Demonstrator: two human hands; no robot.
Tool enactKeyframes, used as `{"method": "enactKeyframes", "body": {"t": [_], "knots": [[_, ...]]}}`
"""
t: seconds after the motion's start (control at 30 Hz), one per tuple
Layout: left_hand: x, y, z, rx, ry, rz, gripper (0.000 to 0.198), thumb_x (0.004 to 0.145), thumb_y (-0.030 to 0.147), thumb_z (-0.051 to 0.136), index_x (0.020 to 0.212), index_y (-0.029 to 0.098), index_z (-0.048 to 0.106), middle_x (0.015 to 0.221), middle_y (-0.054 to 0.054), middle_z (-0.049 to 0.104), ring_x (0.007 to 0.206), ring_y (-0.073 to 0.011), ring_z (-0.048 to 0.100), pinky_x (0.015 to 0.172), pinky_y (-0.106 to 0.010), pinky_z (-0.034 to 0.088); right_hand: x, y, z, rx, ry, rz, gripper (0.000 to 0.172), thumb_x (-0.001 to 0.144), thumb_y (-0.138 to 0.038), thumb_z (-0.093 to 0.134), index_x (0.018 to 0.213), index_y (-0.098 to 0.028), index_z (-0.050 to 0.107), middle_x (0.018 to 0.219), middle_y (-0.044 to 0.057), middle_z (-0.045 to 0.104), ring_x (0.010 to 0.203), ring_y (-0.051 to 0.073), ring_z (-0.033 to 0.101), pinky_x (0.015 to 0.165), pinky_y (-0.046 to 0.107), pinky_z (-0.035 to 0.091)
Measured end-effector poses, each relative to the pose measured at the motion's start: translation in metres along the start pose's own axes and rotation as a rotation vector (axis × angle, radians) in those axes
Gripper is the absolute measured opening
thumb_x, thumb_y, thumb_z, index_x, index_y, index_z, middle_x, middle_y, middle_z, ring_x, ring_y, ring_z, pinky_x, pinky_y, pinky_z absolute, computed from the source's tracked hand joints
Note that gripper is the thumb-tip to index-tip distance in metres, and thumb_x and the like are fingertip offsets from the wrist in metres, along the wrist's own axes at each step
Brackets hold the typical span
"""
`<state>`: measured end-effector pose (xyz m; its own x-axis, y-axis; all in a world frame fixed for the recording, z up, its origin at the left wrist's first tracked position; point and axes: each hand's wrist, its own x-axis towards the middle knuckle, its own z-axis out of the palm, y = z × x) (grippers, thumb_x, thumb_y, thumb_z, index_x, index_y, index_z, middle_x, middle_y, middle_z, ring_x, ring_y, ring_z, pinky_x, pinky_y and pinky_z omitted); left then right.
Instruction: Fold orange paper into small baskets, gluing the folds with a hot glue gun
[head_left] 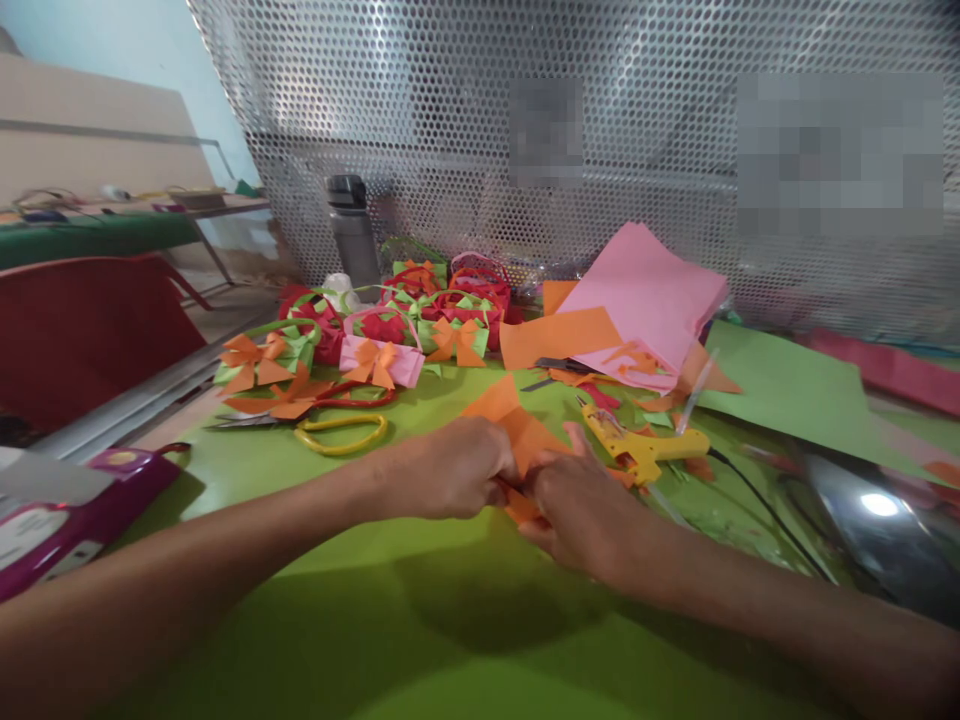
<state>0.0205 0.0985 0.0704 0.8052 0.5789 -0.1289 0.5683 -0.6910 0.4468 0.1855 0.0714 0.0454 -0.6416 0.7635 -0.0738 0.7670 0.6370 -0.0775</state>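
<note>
Both of my hands grip one piece of orange paper (525, 430) above the green tabletop (330, 620). My left hand (465, 468) is closed in a fist on its left side. On the other side, my right hand (577, 505) pinches the paper, its thumb raised; part of the sheet is hidden by the fingers. Just right of my hands lies a yellow glue gun (645, 450) with a black cord. To the left rest scissors with yellow and red handles (341, 436), beside an orange paper bow (289, 398).
Several small paper baskets with bows (382, 355) stand at the back left, near a grey bottle (354, 235). A pink paper stack (637, 290) and a green sheet (787, 385) lie at the back right. A perforated metal panel (450, 120) rises behind. A purple case (112, 500) sits left.
</note>
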Motion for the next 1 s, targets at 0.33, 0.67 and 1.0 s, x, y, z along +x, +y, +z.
{"method": "enactKeyframes", "body": {"t": [0.33,0.67,1.0], "knots": [[-0.005,0.007,-0.007,0.204,0.114,-0.100,0.023,0.073,0.003,0.047,0.058,0.013,0.061,0.052,0.000,0.060,0.047,-0.0099,0.050,0.047,-0.021,0.030,-0.006,0.025,-0.016,-0.040,0.089,-0.119,0.006,0.074,-0.023,0.064,0.075,-0.017,0.062,0.074,0.003,0.063,0.078,0.020,0.058,0.091,0.042,0.030],[-0.024,0.032,0.008,0.154,0.123,-0.122,0.027,0.071,0.001,0.045,0.086,0.017,0.062,0.073,-0.003,0.069,0.060,-0.0149,0.063,0.053,-0.022,0.043,0.002,0.017,-0.005,-0.055,0.135,-0.098,0.019,0.080,-0.015,0.051,0.063,-0.017,0.060,0.063,0.002,0.058,0.064,0.016,0.052,0.084,0.042,0.031],[-0.054,-0.013,-0.042,0.180,0.601,-0.418,0.042,0.082,0.044,0.048,0.115,0.020,0.055,0.103,-0.010,0.067,0.094,-0.0285,0.063,0.073,-0.037,0.049,-0.010,-0.007,-0.010,-0.071,0.048,-0.140,0.013,0.076,-0.014,0.050,0.075,-0.018,0.063,0.072,0.005,0.064,0.078,0.022,0.059,0.093,0.051,0.030]]}}
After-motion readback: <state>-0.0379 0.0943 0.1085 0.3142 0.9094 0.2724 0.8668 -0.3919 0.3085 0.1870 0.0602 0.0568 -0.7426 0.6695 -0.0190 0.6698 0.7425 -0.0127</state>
